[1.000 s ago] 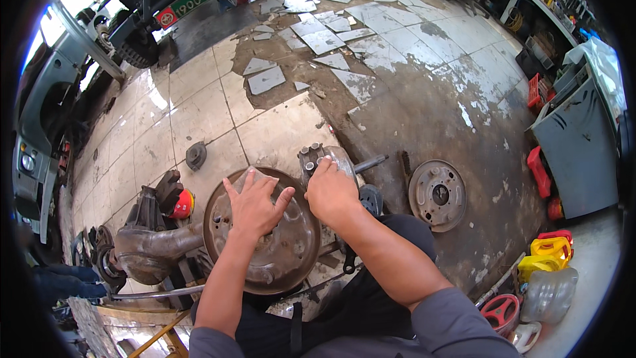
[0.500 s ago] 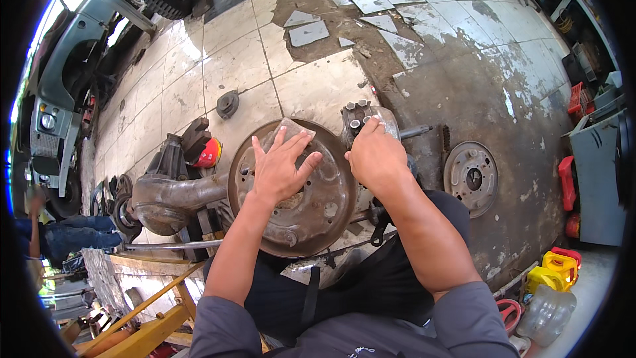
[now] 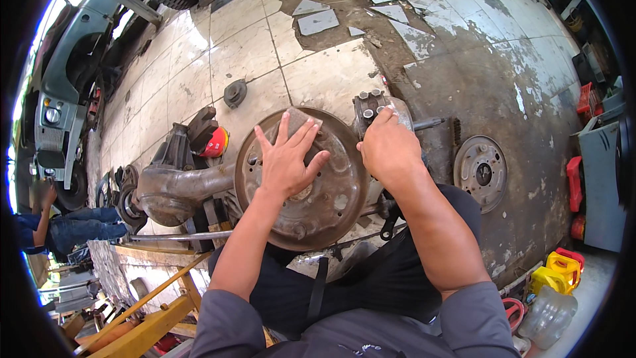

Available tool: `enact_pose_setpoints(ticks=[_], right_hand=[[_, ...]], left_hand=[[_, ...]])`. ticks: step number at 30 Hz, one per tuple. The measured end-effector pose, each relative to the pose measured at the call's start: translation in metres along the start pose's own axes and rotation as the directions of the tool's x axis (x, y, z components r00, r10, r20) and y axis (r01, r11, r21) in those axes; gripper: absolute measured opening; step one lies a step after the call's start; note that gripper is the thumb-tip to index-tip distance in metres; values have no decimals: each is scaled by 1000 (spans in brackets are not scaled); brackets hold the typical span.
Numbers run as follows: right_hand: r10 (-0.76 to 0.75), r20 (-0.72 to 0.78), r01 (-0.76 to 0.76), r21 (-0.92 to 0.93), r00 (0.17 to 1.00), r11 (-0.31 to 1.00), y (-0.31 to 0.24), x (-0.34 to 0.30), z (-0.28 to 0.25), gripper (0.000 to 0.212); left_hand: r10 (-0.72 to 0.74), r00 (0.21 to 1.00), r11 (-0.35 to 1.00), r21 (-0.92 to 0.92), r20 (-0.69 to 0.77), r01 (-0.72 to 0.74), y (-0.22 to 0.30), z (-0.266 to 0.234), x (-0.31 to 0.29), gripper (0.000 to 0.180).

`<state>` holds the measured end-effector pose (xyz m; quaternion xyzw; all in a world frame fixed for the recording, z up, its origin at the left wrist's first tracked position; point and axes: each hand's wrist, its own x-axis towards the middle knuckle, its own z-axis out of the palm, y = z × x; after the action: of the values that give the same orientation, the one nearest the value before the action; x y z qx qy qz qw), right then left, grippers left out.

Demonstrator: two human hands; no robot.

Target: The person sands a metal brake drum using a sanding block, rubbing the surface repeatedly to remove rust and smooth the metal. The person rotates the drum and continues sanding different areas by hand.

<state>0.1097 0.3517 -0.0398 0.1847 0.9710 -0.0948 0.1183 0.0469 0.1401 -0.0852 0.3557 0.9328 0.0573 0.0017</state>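
My left hand [image 3: 287, 166] lies flat with fingers spread on a round, rusty brake backing plate [image 3: 334, 215]. A flat brownish piece [image 3: 299, 122] shows under and beyond its fingertips; I cannot tell what it is. To the right, my right hand [image 3: 392, 146] is closed, its fingertips at a bolt [image 3: 381, 112] on a round metal hub [image 3: 403, 111]. Several bolt heads stand up from that hub's face, and the fingertips partly hide them. Left of the plate, a heavy axle housing [image 3: 189, 189] joins it by a thick tube.
Another drilled round plate [image 3: 469, 182] lies on the floor at right. A red can [image 3: 215, 142] stands behind the axle housing, near a small dark round part [image 3: 234, 93]. A yellow frame [image 3: 149, 321] is at lower left, and a person in jeans [image 3: 83, 227] is at far left.
The whole view has shifted slightly, with the scene sitting a little farther right. My left hand stays flat on the plate, and my right fingers remain at the hub's bolts.
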Motion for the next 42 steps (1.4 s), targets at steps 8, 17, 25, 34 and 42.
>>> enact_pose_setpoints(ticks=[8,17,25,34,42], right_hand=[[-5,11,4,78,1000,997,5,-1,-2,90],[-3,-12,4,65,1000,998,4,0,0,88],[1,16,-1,12,1000,1000,1,-1,-4,89],[9,17,-8,-21,1000,1000,2,1,0,89],[-37,-28,38,28,999,999,6,-2,1,88]], left_hand=[[25,1000,1000,17,4,-25,3,2,-18,80],[30,998,997,66,49,-33,1,0,-8,78],[22,998,999,44,60,-24,0,1,-3,78],[21,997,999,29,75,-23,7,6,-27,78],[-6,1000,998,65,12,5,10,14,-22,78]])
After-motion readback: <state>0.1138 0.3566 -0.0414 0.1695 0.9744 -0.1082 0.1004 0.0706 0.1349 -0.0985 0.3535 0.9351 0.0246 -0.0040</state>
